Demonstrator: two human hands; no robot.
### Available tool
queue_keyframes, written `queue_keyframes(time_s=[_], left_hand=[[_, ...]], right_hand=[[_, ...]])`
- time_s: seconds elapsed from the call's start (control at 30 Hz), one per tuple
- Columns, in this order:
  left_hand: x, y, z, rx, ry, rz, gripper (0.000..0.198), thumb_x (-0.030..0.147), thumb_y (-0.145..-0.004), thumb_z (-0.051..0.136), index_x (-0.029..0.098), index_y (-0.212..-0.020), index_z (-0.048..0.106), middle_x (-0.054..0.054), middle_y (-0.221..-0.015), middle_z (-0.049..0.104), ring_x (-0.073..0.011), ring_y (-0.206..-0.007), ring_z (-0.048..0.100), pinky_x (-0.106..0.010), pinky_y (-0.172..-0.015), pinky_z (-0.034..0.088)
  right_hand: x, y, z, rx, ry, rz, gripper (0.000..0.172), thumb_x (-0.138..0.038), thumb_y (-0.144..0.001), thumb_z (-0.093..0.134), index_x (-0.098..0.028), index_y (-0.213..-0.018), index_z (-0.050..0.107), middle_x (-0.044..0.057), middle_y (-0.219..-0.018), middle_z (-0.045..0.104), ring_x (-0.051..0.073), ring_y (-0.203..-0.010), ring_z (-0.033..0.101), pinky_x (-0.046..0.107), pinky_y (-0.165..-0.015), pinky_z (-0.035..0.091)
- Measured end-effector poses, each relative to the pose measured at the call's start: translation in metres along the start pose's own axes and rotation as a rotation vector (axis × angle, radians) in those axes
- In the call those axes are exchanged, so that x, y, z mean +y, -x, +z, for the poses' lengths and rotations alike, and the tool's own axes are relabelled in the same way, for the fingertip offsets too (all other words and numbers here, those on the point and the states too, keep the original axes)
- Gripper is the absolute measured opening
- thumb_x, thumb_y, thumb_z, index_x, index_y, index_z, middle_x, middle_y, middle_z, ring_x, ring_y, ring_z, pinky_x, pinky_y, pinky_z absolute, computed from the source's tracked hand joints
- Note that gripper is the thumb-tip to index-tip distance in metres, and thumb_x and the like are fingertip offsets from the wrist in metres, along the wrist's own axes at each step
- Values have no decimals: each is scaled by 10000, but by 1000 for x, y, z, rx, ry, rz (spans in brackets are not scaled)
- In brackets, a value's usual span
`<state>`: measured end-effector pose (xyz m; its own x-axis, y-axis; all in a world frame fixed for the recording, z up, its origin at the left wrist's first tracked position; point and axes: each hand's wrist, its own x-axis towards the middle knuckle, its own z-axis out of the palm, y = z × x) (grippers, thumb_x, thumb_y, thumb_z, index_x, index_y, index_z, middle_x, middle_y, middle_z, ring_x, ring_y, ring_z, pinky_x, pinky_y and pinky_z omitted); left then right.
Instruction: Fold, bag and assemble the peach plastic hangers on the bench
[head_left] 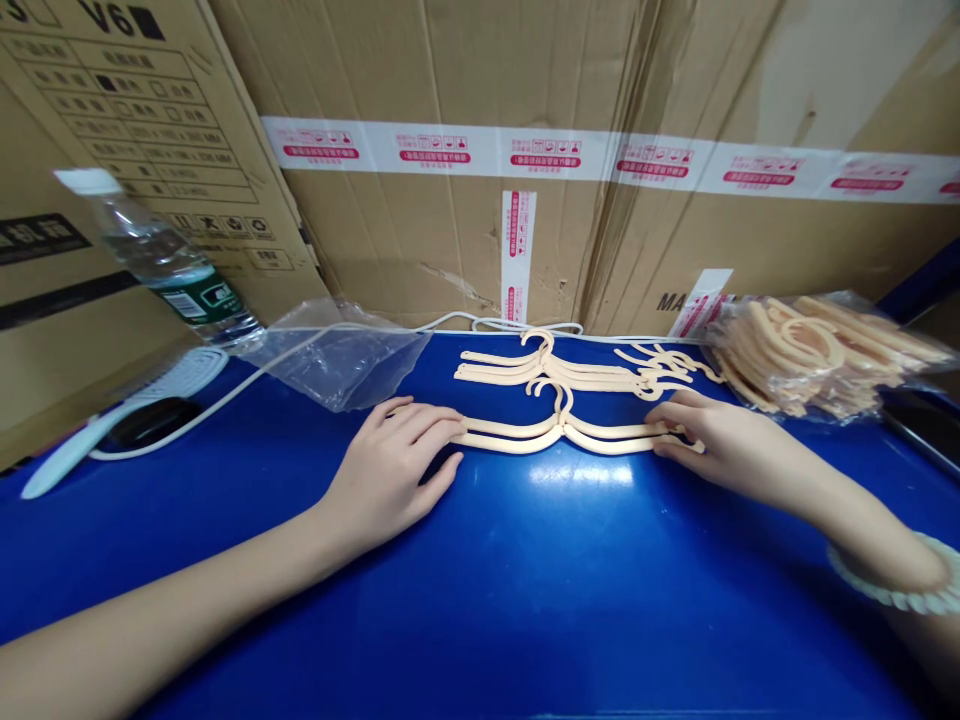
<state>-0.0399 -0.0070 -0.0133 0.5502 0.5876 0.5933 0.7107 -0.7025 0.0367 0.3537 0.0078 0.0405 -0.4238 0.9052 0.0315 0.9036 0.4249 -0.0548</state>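
Two cream plastic hangers [517,438] lie one in front of the other on the blue table [480,580], their hooks pointing away from me. My left hand [405,460] rests palm down at their left ends, its fingers spread and the fingertips touching the upper hanger. At the right ends, my right hand [697,435] has its thumb and fingers around the hanger tips. Just behind lies a stack of similar hangers [502,370]. Several loose hook-shaped pieces [664,360] are piled to the right of that stack.
A clear bag of hangers [810,355] is at the right back. On the left are a water bottle [180,265], a light blue hairbrush [135,405], a black mouse [154,422], a white cable [240,385] and an empty plastic bag [345,360]. Cardboard boxes [420,230] stand behind.
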Motion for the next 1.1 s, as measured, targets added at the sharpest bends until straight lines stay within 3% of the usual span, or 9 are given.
queue_keyframes(time_s=[0.1, 0.27, 0.5, 0.7, 0.87, 1.1], left_hand=[[7, 0, -1, -9, 92, 119, 188, 187, -976, 570, 180, -1145, 654, -93, -1192, 732, -249, -1108, 681, -489, -1072, 447], [13, 0, -2, -129, 307, 336, 179, 182, -988, 568, 171, -1141, 660, -96, -1237, 721, -229, -1157, 666, -406, -1057, 511], [11, -2, -4, -217, 328, 318, 214, 209, -1005, 535, 173, -1178, 657, -108, -1282, 709, -248, -1192, 665, -409, -1037, 556], [11, -2, -5, -209, 330, 329, 219, 192, -998, 546, 165, -1184, 657, -107, -1282, 712, -245, -1194, 670, -406, -1037, 562], [11, -2, -4, -215, 327, 324, 214, 196, -996, 549, 169, -1176, 661, -111, -1287, 710, -243, -1210, 664, -400, -1053, 553], [10, -1, -4, -228, 323, 323, 219, 202, -1005, 535, 173, -1184, 657, -104, -1295, 708, -246, -1203, 668, -409, -1034, 565]], right_hand=[[-1, 0, 0, 1, -3, -10, 193, -332, -942, 544, -241, -1022, 694, 73, -1051, 684, 203, -786, 690, 314, -683, 527], [-4, 0, -3, -15, -12, -19, 184, -315, -944, 534, -228, -996, 687, 81, -1023, 669, 201, -791, 683, 306, -682, 531], [-11, 4, -3, 72, 2, -61, 223, -304, -976, 495, -226, -1016, 699, 85, -994, 665, 185, -726, 673, 297, -647, 531], [-29, 4, -9, 174, -63, -159, 268, -277, -990, 461, -243, -1109, 698, 105, -1063, 682, 237, -868, 694, 344, -748, 558], [-34, 5, -10, 140, -93, -245, 268, -242, -992, 448, -235, -1097, 695, 100, -1057, 695, 237, -882, 694, 344, -769, 545], [-36, 2, -3, 133, -63, -238, 201, -251, -988, 506, -229, -999, 705, 87, -951, 710, 211, -803, 691, 295, -703, 520]])
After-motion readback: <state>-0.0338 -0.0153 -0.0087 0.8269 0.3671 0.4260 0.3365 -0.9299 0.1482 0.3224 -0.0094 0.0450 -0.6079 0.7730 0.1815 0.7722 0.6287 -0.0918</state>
